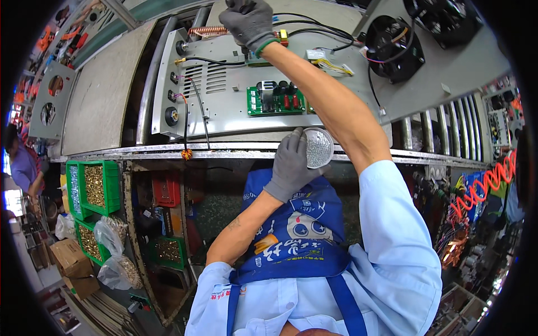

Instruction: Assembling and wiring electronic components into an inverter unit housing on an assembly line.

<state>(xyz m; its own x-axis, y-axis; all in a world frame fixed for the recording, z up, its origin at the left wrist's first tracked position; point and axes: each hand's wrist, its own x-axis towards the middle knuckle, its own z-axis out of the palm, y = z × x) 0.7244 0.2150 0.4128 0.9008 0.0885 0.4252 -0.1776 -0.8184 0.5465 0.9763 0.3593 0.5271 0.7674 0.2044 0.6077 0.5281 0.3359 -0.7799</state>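
My left hand point(290, 168), in a grey glove, grips the rim of a round shallow dish point(319, 148) full of small silvery parts, at the bench's near edge. My right hand point(248, 23), also gloved in grey, reaches across to the far side of a grey sheet-metal chassis point(224, 120). Its fingers are curled together, and what they hold, if anything, cannot be made out. A copper coil point(208, 31) lies just left of that hand. On the chassis sits a green circuit board point(274, 99) with red and black components. Black cables and a bundle of yellow wires point(334, 67) run nearby.
Two black fans point(394, 47) stand on a panel at the right. Metal rollers point(443, 129) flank the chassis. Green bins point(94, 187) of brass and silvery parts are at lower left. A red coiled hose point(485, 182) hangs at right. Another person point(27, 162) is at far left.
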